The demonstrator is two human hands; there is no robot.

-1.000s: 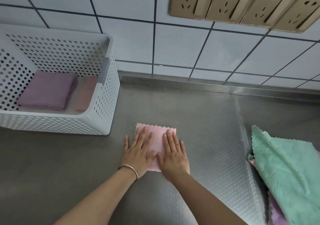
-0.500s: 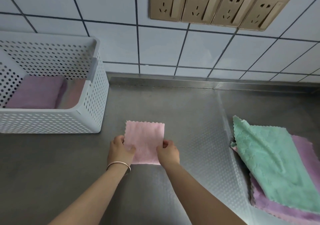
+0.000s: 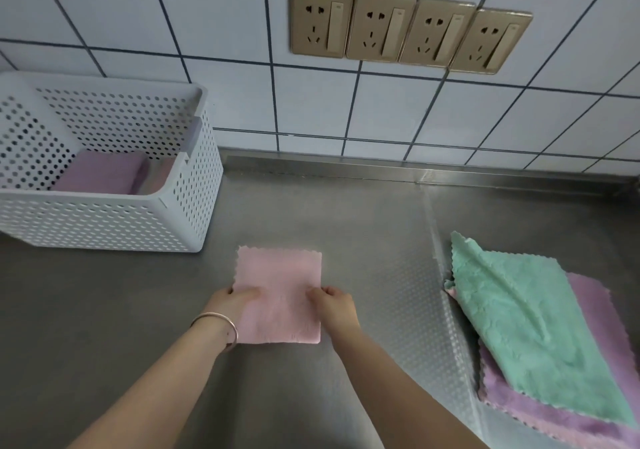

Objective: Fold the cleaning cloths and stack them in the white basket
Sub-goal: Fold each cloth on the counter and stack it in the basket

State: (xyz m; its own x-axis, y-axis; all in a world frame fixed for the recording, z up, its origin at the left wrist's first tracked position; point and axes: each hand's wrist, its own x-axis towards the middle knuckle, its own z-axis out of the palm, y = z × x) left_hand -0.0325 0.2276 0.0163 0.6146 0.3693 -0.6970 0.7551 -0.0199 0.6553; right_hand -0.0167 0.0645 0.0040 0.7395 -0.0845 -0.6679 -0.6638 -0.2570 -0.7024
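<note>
Looks like a kitchen or utility prep area: brushed stainless-steel countertop point(image 3: 104, 310) w/ a raised steel lip at the back, meeting a wall of pale blue-white square tiles point(image 3: 225, 26) w/ dark grout. A row of four gold-coloured wall sockets w/ switches point(image 3: 410, 29) sits above the counter. A white perforated plastic basket point(image 3: 104, 220) and a stack of green and purple microfibre cleaning cloths point(image 3: 540, 338) on the counter point to cleaning/housekeeping work.
</note>
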